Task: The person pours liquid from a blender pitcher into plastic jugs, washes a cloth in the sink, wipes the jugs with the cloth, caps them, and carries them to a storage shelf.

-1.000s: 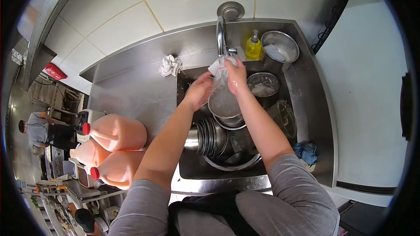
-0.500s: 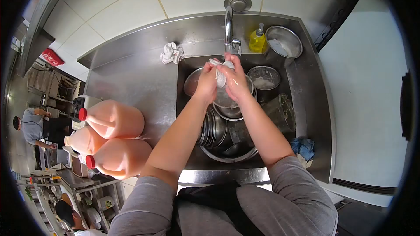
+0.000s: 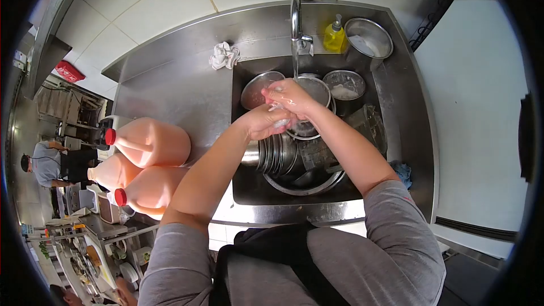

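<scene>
Both my hands are pressed together over the sink (image 3: 241, 187), closed round a bunched white cloth (image 3: 281, 123) that is mostly hidden by the fingers. My left hand (image 3: 262, 121) is lower and to the left. My right hand (image 3: 293, 98) lies above it, wet and shiny. Just behind them the chrome faucet (image 3: 295, 17) runs a thin stream of water. Metal bowls stand in the sink beneath: one bowl (image 3: 263, 84) to the left, a round pan (image 3: 313, 88) under the stream, another bowl (image 3: 344, 86) to the right.
Stacked metal dishes (image 3: 277, 156) and a clear plastic container (image 3: 368, 124) fill the sink's front. A yellow soap bottle (image 3: 334, 37) and a steel bowl (image 3: 369, 38) stand behind. Crumpled cloth (image 3: 224, 55) and large pink jugs (image 3: 153, 141) sit left. A co-worker (image 3: 48, 161) stands far left.
My hands have come down and slightly left, from side by side under the faucet to crossed over each other. The cloth is now squeezed tighter and less visible. The head view has shifted slightly.
</scene>
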{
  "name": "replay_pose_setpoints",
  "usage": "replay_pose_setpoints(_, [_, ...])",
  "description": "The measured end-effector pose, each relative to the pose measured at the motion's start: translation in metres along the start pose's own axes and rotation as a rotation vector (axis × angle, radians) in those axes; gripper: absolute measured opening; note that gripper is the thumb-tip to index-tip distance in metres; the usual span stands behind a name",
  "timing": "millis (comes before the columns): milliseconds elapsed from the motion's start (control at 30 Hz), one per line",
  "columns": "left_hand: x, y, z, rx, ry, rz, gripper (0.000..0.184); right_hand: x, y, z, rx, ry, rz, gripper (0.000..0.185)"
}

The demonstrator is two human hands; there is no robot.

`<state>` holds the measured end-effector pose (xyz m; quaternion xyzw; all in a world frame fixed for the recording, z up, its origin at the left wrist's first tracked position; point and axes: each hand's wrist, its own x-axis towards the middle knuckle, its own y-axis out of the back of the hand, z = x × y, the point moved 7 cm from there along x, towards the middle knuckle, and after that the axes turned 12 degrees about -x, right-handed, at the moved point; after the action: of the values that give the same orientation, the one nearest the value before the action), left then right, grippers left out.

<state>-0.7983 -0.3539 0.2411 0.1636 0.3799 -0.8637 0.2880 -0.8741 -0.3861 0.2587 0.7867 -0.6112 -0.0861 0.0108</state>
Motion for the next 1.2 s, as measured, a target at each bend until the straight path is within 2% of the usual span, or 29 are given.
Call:
replay_pose_setpoints(33, [-0.005,-0.001,-0.003,0.014,0.0,0.175,0.013,-0.002,-0.003,-0.002,-0.046,0.01,0.062,0.044])
replay_pose_setpoints(67, [-0.001,0.005,-0.009,0.009,-0.001,0.178,0.013,-0.001,-0.007,-0.003,-0.047,0.009,0.056,0.044])
replay_pose_setpoints(133, [0.008,0.02,-0.014,0.139,-0.025,0.216,0.014,0.006,-0.006,0.0,-0.309,-0.025,0.124,0.047])
replay_pose_setpoints(167, [0.011,0.022,-0.016,0.138,-0.028,0.219,0.014,0.009,-0.008,0.0,-0.311,-0.023,0.12,0.047])
replay_pose_setpoints(233, [0.011,0.029,-0.009,0.461,-0.055,0.443,0.015,0.017,-0.005,0.0,-0.504,0.03,0.243,0.053])
replay_pose_setpoints(267, [0.017,0.031,-0.012,0.461,-0.057,0.442,0.015,0.022,-0.008,0.003,-0.506,0.031,0.244,0.053])
replay_pose_setpoints(333, [0.027,0.043,-0.001,0.708,-0.415,0.536,0.022,0.034,-0.007,0.009,-0.571,0.06,0.323,0.056])
replay_pose_setpoints(367, [0.034,0.052,-0.005,0.708,-0.42,0.534,0.022,0.04,-0.008,0.012,-0.575,0.062,0.326,0.056])
replay_pose_setpoints(433, [0.032,0.047,0.007,0.981,-0.686,0.545,0.027,0.046,-0.008,0.012,-0.703,0.061,0.387,0.059])
replay_pose_setpoints(467, [0.034,0.051,0.005,0.978,-0.69,0.547,0.027,0.05,-0.011,0.013,-0.707,0.063,0.385,0.059])
replay_pose_setpoints(533, [0.026,0.049,0.008,1.087,-0.682,0.646,0.026,0.048,-0.008,0.012,-0.784,0.003,0.536,0.061])
replay_pose_setpoints(633, [0.0,0.032,0.014,1.094,-0.655,0.65,0.024,0.042,-0.014,0.01,-0.687,0.135,0.439,0.053])
replay_pose_setpoints(667, [-0.008,0.031,0.014,1.03,-0.777,0.634,0.022,0.043,-0.014,0.029,-0.248,0.0,0.293,0.052])
replay_pose_setpoints(700, [-0.016,0.035,0.01,0.91,-0.69,0.68,0.022,0.042,-0.018,0.047,0.179,-0.136,0.119,0.052])
replay_pose_setpoints(733, [-0.029,0.036,0.007,0.785,-0.612,0.732,0.021,0.041,-0.004,0.047,0.286,-0.114,0.035,0.05])
replay_pose_setpoints(767, [-0.042,0.038,-0.001,0.565,-0.524,0.732,0.018,0.039,0.027,0.043,0.182,-0.18,0.103,0.045])
replay_pose_setpoints(800, [-0.054,0.039,-0.012,0.341,-0.443,0.721,0.018,0.053,0.067,0.067,0.155,-0.198,0.294,0.04])
replay_pose_setpoints(833, [-0.065,0.039,-0.021,0.177,-0.42,0.706,0.016,0.072,0.11,0.097,-0.106,-0.199,0.506,0.04])
replay_pose_setpoints(867, [-0.074,0.039,-0.032,0.015,-0.397,0.679,0.015,0.101,0.166,0.147,-0.383,-0.108,0.71,0.033])
replay_pose_setpoints(900, [-0.087,0.037,-0.039,-0.06,-0.367,0.665,0.014,0.107,0.194,0.149,-0.792,-0.124,0.785,0.029])
replay_pose_setpoints(933, [-0.097,0.035,-0.047,-0.131,-0.337,0.645,0.014,0.105,0.199,0.138,-0.996,-0.08,0.799,0.025])
replay_pose_setpoints(1000, [-0.1,0.047,-0.073,-0.293,-0.303,0.51,0.015,0.123,0.213,0.156,-1.029,-0.023,0.74,0.025])
replay_pose_setpoints(1067, [-0.117,0.047,-0.081,-0.342,-0.282,0.518,0.016,0.143,0.212,0.172,-0.826,-0.082,0.61,0.026])
replay_pose_setpoints(1133, [-0.133,0.044,-0.079,-0.399,-0.333,0.487,0.016,0.151,0.208,0.168,-0.533,-0.125,0.621,0.013])
replay_pose_setpoints(1167, [-0.139,0.045,-0.078,-0.411,-0.347,0.494,0.016,0.147,0.206,0.162,-0.438,-0.205,0.665,0.021])
replay_pose_setpoints(1200, [-0.143,0.045,-0.08,-0.435,-0.348,0.499,0.016,0.149,0.204,0.163,-0.449,-0.198,0.652,0.021])
